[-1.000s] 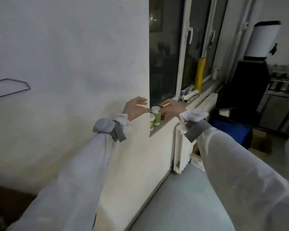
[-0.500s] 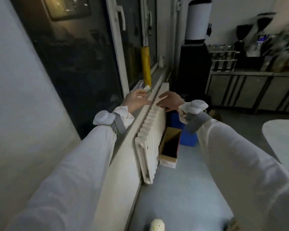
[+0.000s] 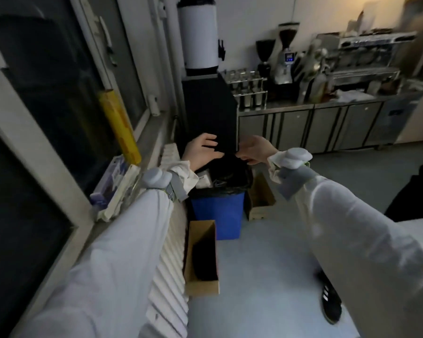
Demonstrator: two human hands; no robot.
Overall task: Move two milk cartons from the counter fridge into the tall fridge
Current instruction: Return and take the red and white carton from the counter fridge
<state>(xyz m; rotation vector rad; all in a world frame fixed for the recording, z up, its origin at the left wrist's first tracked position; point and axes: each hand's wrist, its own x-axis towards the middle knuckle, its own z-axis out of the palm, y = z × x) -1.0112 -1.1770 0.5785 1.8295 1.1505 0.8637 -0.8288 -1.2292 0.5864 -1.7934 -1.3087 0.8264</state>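
Observation:
No milk carton shows in the head view. My left hand (image 3: 202, 151) is held out in front of me with its fingers spread and nothing in it. My right hand (image 3: 253, 148) floats beside it, a hand's width to the right, fingers loosely curled and apart, with nothing visible in it. Both hover above a blue bin (image 3: 217, 213) lined with a black bag. The steel counter fridge (image 3: 315, 129) with several doors runs along the far wall, well beyond both hands. I cannot pick out a tall fridge with certainty.
A black cabinet (image 3: 209, 113) carries a white dispenser (image 3: 198, 35). Grinders and an espresso machine (image 3: 366, 57) stand on the counter. A radiator (image 3: 167, 264) and a cluttered windowsill (image 3: 117, 186) lie left. Cardboard boxes (image 3: 202, 259) sit on the floor; my shoe (image 3: 330, 301) shows lower right.
My view has swung right, from the white wall and window to the bin and counter. Both hands have left the windowsill cups and now hover over the bin.

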